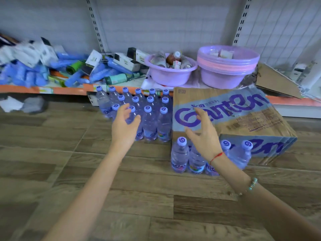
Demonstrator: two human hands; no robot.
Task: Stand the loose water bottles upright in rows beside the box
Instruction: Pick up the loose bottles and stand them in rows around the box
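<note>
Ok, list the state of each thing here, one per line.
Left bottles: upright, in rows left of the box.
Front bottles: upright, in a row before the box.
Box: closed, dented.
Left hand: open, empty.
Right hand: open, empty.
Small basin: full.

We see both hands spread with fingers apart, holding nothing. Our left hand (pixel 125 124) hovers over the block of upright water bottles (pixel 149 117) standing in rows on the wooden floor (pixel 69 162), just left of the cardboard box (pixel 231 115). Our right hand (pixel 203 134) hangs above a front row of bottles (pixel 180 155) against the box's near side. Purple basins (pixel 225 66) sit on the shelf (pixel 43 89) behind.
</note>
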